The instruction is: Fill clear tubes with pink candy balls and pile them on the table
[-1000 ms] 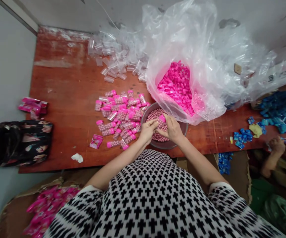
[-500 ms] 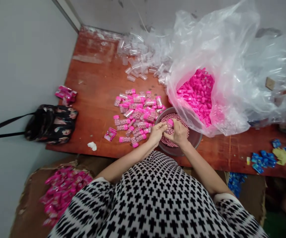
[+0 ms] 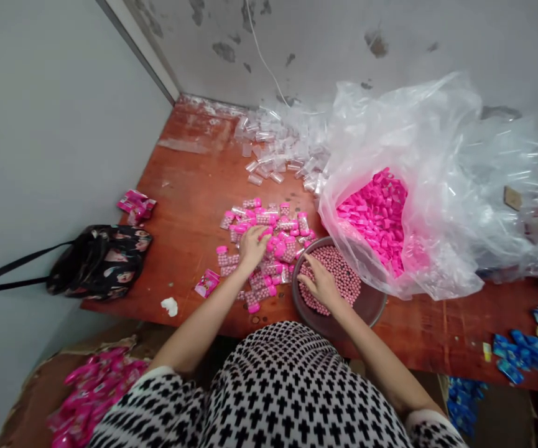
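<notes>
My left hand (image 3: 253, 247) is over the pile of small clear bottles with pink caps (image 3: 288, 224), its fingers curled at a pink cap; whether it grips a bottle is hard to see. My right hand (image 3: 320, 283) hovers over the grey bowl (image 3: 378, 306), thumb and fingers apart, holding nothing. Pink beads (image 3: 343, 274) fill much of the bowl's left side. The bottles lie left of the bowl and hold similar beads. Behind the bowl, an open plastic bag (image 3: 436, 162) shows many pink caps (image 3: 375, 214).
Clear bottles without caps (image 3: 273, 149) lie at the back. A black patterned bag (image 3: 119, 261) and pink packets (image 3: 137, 205) are at the left. Blue packets (image 3: 520, 351) lie at the right. More pink packets (image 3: 101, 392) fill a box below the table's left end.
My hands were together over the bowl with a pink-capped bottle. The left has moved left to the bottle pile; the right has opened above the beads. The view has tilted upward.
</notes>
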`<state>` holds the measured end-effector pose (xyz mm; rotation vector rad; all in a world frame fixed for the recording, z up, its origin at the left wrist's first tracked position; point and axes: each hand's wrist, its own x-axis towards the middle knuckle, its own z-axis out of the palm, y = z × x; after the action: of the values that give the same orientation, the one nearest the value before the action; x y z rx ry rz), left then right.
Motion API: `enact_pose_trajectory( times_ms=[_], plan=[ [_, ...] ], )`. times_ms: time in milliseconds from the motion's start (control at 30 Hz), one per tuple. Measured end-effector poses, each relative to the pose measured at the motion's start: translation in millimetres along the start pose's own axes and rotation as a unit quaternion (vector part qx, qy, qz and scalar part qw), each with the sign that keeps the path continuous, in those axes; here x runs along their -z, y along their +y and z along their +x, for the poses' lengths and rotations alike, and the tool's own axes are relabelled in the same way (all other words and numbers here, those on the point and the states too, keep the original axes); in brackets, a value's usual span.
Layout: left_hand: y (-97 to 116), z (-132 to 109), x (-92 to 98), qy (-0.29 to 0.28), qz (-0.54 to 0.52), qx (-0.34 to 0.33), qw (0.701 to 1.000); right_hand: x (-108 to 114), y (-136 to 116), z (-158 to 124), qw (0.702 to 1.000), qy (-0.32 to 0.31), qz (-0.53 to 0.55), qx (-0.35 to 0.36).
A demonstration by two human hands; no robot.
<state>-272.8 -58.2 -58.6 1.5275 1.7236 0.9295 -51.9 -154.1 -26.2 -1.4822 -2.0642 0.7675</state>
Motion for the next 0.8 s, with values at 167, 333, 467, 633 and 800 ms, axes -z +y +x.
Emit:
enact_pose_trajectory(
  times_ms=[167, 333, 467, 633, 800],
  plan=[
    [9, 98, -59.3, -0.017, 0.015, -0.022, 0.999, 7, 16, -13, 0.999, 0.024, 0.026, -0.004],
    [-3, 189, -94.2, 0.05, 0.052, 0.059, 0.996, 2, 22, -17, 0.999, 0.023, 0.042, 0.005],
    [-17, 229, -104.2, 0.024, 0.16, 0.104, 0.981, -3, 26, -19, 0.997, 0.016, 0.069, -0.006],
    [-24, 238, -105.9, 0.007, 0.188, 0.066, 0.98, -4, 30, -13, 0.989, 0.013, 0.135, -0.052],
    [8, 158, -86.1, -0.029, 0.104, -0.065, 0.992, 8, 28, 20, 0.931, 0.084, 0.268, -0.235]
  ],
)
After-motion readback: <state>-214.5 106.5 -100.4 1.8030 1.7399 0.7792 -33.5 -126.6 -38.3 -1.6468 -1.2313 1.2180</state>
